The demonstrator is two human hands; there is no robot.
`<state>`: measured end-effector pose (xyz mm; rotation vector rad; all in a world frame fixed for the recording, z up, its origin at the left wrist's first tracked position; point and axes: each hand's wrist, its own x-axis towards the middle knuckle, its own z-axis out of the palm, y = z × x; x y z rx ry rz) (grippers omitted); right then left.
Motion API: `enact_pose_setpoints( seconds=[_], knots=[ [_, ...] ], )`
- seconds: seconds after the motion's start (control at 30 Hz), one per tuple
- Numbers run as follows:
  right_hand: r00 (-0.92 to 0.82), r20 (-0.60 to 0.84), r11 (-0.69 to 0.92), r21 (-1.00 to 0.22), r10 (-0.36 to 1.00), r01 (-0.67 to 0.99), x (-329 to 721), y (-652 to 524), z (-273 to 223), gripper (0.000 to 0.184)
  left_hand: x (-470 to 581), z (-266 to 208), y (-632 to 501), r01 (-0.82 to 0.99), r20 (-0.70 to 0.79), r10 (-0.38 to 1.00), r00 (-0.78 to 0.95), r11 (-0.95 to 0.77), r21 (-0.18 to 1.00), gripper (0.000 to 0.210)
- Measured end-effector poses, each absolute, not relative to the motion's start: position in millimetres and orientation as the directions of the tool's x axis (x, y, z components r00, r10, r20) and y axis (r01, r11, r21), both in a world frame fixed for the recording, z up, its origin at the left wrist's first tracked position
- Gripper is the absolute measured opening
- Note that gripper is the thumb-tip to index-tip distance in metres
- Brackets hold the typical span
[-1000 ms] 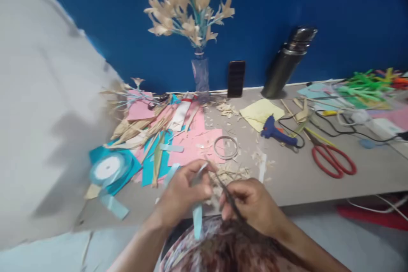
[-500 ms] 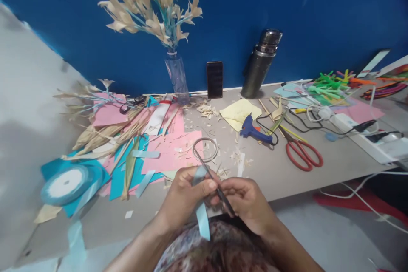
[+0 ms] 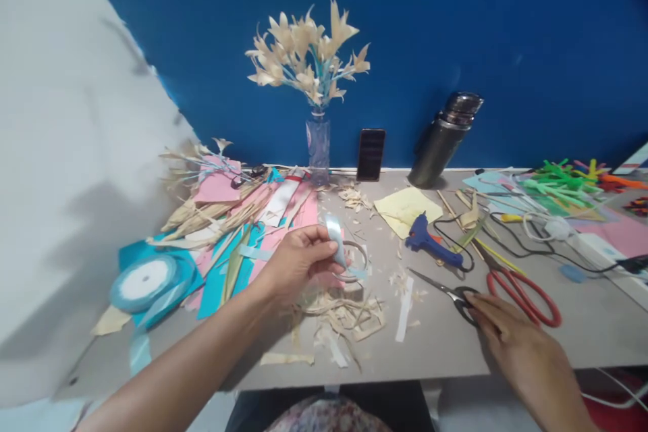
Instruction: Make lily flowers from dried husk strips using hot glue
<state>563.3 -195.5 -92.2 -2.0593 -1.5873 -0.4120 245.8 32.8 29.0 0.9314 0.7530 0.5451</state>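
My left hand (image 3: 298,263) is closed, pinching a short strip of shiny light blue ribbon (image 3: 333,235) between thumb and fingers above the table. Just behind it lies a thin ring (image 3: 364,258), partly hidden by the hand. At the right, my right hand (image 3: 521,344) has its fingers on the handle of small black-handled scissors (image 3: 438,285), which rest on the table pointing left. Larger red-handled scissors (image 3: 549,300) lie right beside that hand. A spool of light blue ribbon (image 3: 146,281) sits at the left, its loose end trailing toward the table's front edge.
Dried husks and strips (image 3: 349,317) litter the middle. A blue glue gun (image 3: 433,243) lies near yellow paper (image 3: 405,208). A bottle with husk flowers (image 3: 318,148), a phone (image 3: 371,155) and a flask (image 3: 443,142) stand by the wall. Cords run to a power strip (image 3: 607,260).
My hands have moved apart. The right one has carried the small scissors to the table at the right; the left one has raised the ribbon strip, now shorter. The view has shifted.
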Motion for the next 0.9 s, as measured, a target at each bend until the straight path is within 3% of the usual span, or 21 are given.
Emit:
enact_pose_setpoints(
  seconds=[0.13, 0.23, 0.3, 0.4, 0.47, 0.57, 0.6, 0.7, 0.9],
  knots=[
    [0.332, 0.585, -0.237, -0.235, 0.740, 0.943, 549.0, -182.7, -78.4, 0.044, 246.4, 27.9, 35.4, -0.083, -0.256, 0.753, 0.606, 0.380, 0.921, 0.027],
    [0.450, 0.585, -0.202, -0.441, 0.674, 0.875, 518.2, -164.3, -44.3, 0.035, 245.9, 25.9, 38.0, -0.073, -0.151, 0.793, 0.590, 0.238, 0.968, 0.022],
    [0.513, 0.450, -0.115, -0.660, 0.731, 0.743, 488.3, -141.2, -19.5, 0.032, 247.3, 23.6, 38.0, -0.073, -0.105, 0.806, 0.582, 0.181, 0.981, 0.020],
    [0.373, 0.226, 0.002, -0.857, 0.900, 0.515, 441.8, -96.5, 6.9, 0.035, 250.2, 20.4, 33.1, -0.099, -0.126, 0.795, 0.593, 0.228, 0.969, 0.022],
    [0.268, 0.194, 0.066, -0.904, 0.944, 0.423, 418.0, -70.3, 15.5, 0.050, 250.3, 18.9, 29.0, -0.119, -0.131, 0.804, 0.580, 0.243, 0.963, 0.024],
    [0.127, 0.073, 0.029, -0.946, 0.989, 0.322, 400.0, -47.8, 20.5, 0.013, 246.6, 15.0, 27.9, -0.159, -0.087, 0.836, 0.541, 0.204, 0.966, 0.024],
    [0.087, 0.043, 0.013, -0.949, 0.995, 0.315, 398.5, -44.4, 21.3, 0.009, 245.1, 13.0, 29.2, -0.178, -0.076, 0.845, 0.529, 0.199, 0.964, 0.023],
    [-0.034, -0.036, -0.023, -0.941, 0.999, 0.338, 401.8, -41.0, 22.9, 0.023, 242.4, 6.8, 34.1, -0.245, -0.102, 0.866, 0.489, 0.249, 0.937, 0.025],
    [-0.067, -0.088, -0.071, -0.971, 0.994, 0.227, 411.2, -35.8, 18.8, 0.021, 247.6, 4.2, 34.4, -0.312, -0.239, 0.833, 0.500, 0.430, 0.847, 0.031]
  ],
)
